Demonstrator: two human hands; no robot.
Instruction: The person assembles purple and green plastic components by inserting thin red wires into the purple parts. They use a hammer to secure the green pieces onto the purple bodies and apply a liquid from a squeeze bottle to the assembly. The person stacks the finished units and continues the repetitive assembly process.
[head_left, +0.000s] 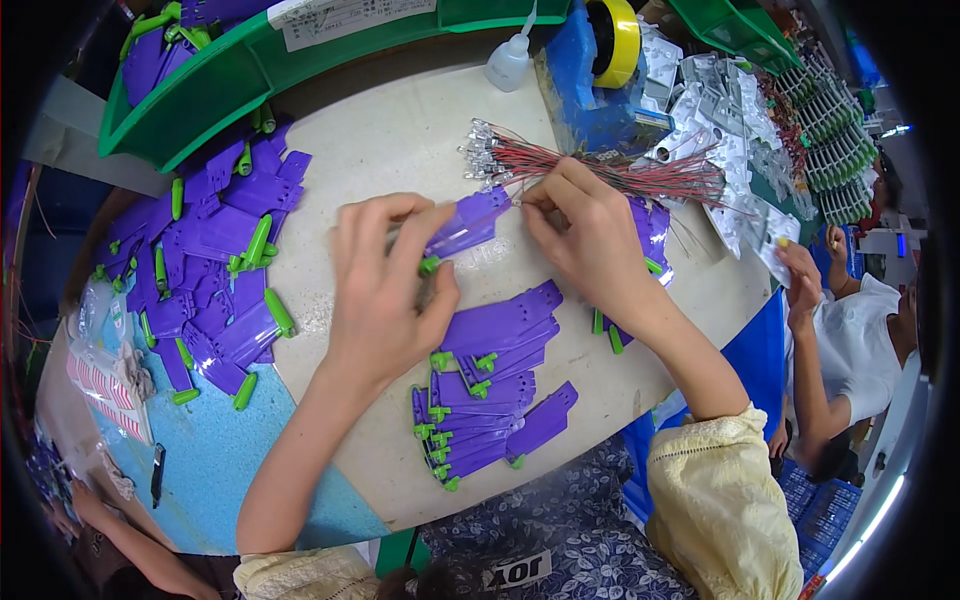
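Note:
My left hand (385, 275) is closed on a flat purple plastic piece (470, 222) with a bright green end, held above the table. At that piece's right end, my right hand (590, 235) pinches a thin wire with a small pale tip (517, 203). Just beyond the right hand lies a bundle of red and black wires (610, 172) with clear bulb-like ends. Below the hands, a fanned stack of purple pieces (500, 335) with green ends rests on the table. More purple pieces (652, 228) lie partly hidden under my right forearm.
A heap of purple pieces (215, 235) covers the left side beside a green bin (200, 105). A white squeeze bottle (508, 65) and a blue tape dispenser (580, 90) with yellow tape stand behind. Grey-white plastic parts (735, 110) fill the far right, where a co-worker's hand (800, 280) reaches in.

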